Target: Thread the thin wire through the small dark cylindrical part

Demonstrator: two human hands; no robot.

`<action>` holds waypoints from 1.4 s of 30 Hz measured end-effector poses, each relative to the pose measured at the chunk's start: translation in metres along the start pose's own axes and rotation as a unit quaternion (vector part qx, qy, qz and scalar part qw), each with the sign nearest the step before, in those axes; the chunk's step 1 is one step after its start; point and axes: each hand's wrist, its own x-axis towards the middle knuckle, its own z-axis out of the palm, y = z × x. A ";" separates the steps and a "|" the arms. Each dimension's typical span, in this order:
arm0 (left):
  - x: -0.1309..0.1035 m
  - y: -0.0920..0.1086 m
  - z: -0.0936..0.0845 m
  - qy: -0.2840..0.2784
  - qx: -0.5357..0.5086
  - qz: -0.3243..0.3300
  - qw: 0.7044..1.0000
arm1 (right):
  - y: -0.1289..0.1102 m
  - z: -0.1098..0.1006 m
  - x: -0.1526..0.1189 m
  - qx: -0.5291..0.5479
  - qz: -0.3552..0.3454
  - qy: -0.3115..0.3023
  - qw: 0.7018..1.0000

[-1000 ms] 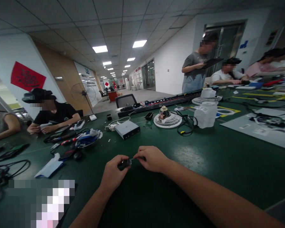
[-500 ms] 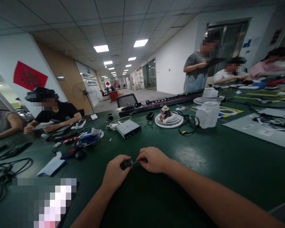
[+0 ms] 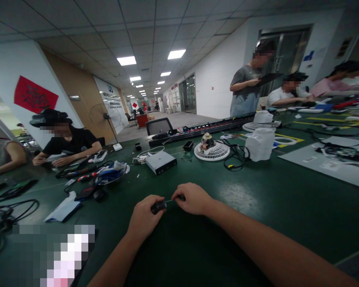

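Observation:
A small screwdriver (image 3: 159,206) with a short dark handle lies between my two hands, roughly level above the green table. Thumb and fingers of my left hand (image 3: 144,218) are closed round the handle. From its right end a thin metal shaft (image 3: 170,201) sticks out. My right hand (image 3: 194,199) pinches the far end of that shaft, so its tip is hidden by the fingers. Beyond my hands sits a grey box-shaped drive (image 3: 161,161), touched by neither hand.
A white fan grille with a motor (image 3: 212,150), a white housing (image 3: 260,144) and black cable stand farther right. On the left lie a blue-white cloth bundle (image 3: 112,173), a folded blue mask (image 3: 62,207) and cables (image 3: 10,215). Several people work around the table (image 3: 257,207).
My right hand has moved slightly away from the handle, and more of the thin shaft shows between my hands. My left hand keeps its grip. The view has shifted a little.

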 end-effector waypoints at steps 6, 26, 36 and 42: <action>0.000 0.002 0.000 -0.002 0.000 -0.001 1.000 | -0.003 0.000 0.001 0.033 -0.009 -0.028 0.999; 0.003 -0.005 0.005 -0.020 0.054 -0.050 0.997 | -0.008 0.002 0.003 0.052 0.202 -0.057 0.976; 0.002 -0.009 0.005 0.016 -0.003 -0.087 0.996 | 0.001 0.018 0.005 0.128 0.162 -0.005 0.978; -0.001 0.003 0.007 -0.003 -0.078 -0.062 0.995 | 0.001 0.017 0.007 0.170 0.082 0.015 0.982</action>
